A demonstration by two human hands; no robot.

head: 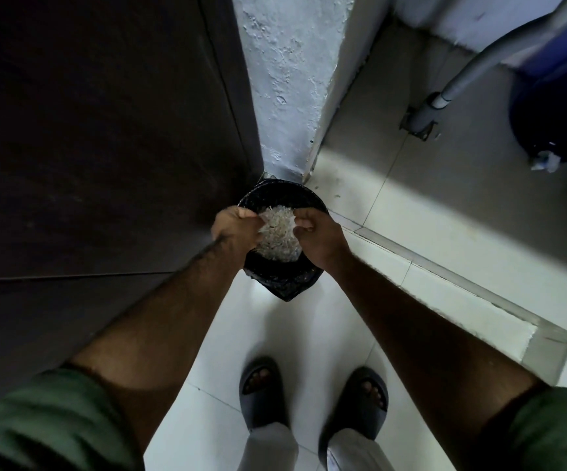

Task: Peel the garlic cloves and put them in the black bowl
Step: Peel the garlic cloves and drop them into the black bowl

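Observation:
I stand over a small bin lined with a black bag (284, 283) that sits on the floor in the corner. My left hand (236, 229) and my right hand (319, 236) each grip one side of what looks like a thin clear sheet. A heap of whitish, papery garlic skins (278, 232) lies on it, right above the bin's opening. The hands are about a palm's width apart, fingers curled over the sheet's edges. I see neither garlic cloves nor a black bowl.
A dark door or cabinet front (98, 147) fills the left side. A rough white wall corner (285, 79) rises behind the bin. To the right are a raised tiled threshold (479, 294), a grey pipe (462, 73) and a blue barrel (554, 96). My feet in dark slippers (261, 392) stand on pale tiles.

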